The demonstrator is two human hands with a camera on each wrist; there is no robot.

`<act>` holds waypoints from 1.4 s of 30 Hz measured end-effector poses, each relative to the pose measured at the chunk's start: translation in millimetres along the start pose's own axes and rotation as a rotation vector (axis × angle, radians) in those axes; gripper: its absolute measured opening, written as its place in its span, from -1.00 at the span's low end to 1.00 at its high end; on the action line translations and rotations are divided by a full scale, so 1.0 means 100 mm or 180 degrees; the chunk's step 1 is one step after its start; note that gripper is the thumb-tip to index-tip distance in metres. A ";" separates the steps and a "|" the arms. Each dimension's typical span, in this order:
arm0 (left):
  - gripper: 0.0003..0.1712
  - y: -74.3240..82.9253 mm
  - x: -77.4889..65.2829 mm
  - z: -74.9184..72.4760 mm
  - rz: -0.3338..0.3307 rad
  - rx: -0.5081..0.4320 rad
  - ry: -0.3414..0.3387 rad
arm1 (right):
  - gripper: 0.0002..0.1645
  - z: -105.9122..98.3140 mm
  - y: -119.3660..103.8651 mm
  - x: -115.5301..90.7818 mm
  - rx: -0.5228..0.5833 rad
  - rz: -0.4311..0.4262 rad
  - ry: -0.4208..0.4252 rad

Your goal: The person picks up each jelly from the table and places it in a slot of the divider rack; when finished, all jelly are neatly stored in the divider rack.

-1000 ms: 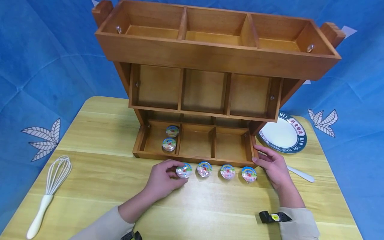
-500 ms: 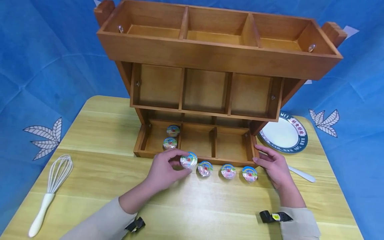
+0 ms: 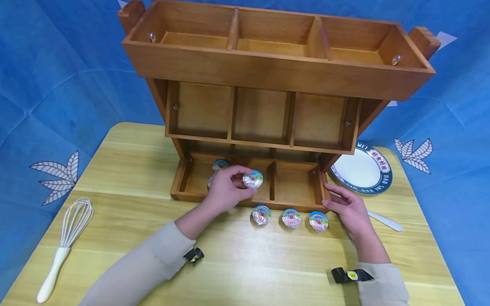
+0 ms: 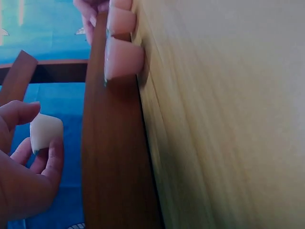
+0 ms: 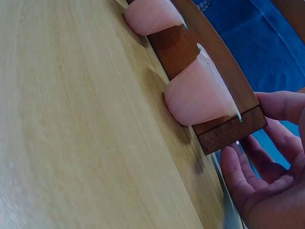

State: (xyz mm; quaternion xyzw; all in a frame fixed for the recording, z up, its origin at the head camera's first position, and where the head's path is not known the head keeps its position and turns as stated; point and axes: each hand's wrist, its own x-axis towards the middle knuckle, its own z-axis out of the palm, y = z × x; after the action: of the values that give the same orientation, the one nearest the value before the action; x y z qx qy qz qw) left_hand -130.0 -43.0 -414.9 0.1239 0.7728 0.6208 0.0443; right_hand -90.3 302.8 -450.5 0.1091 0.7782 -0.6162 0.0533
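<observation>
My left hand (image 3: 229,189) pinches a small jelly cup (image 3: 253,179) over the middle compartment of the lowest tray of a three-tier wooden rack (image 3: 268,72); the left wrist view shows the jelly cup (image 4: 45,132) between thumb and fingers. Two jelly cups lie in the left compartment, one (image 3: 220,164) showing, the other mostly hidden behind my hand. Three more cups (image 3: 261,214) (image 3: 291,217) (image 3: 318,221) stand in a row on the table before the tray. My right hand (image 3: 346,209) rests with relaxed fingers against the tray's right front corner (image 5: 228,129).
A white whisk (image 3: 63,242) lies at the table's front left. A white plate with a dark rim (image 3: 361,170) sits right of the rack, a white utensil handle (image 3: 384,221) beside it. Blue cloth surrounds the yellow wooden table (image 3: 249,263).
My left hand lifted the leftmost cup from the row on the table and carried it up and right over the tray's middle compartment. The right hand stayed put.
</observation>
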 end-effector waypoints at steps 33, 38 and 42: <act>-0.49 -0.35 0.65 0.38 -0.0483 0.0897 0.0117 | -0.34 0.00 -0.01 -0.01 -0.0006 0.0033 -0.0022; -0.47 -0.37 0.67 0.40 -0.0488 0.0900 0.0111 | -0.35 0.00 -0.01 -0.01 -0.0013 0.0037 -0.0014; -0.44 -0.37 0.68 0.40 -0.0492 0.0895 0.0136 | -0.36 0.00 -0.02 -0.02 -0.0009 0.0038 -0.0024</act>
State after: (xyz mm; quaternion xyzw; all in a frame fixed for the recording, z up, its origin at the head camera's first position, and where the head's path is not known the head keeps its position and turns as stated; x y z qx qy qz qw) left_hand -191.4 4.2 -454.3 0.0559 0.8601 0.5038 0.0577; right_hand -89.2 302.5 -447.8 0.1113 0.7782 -0.6152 0.0599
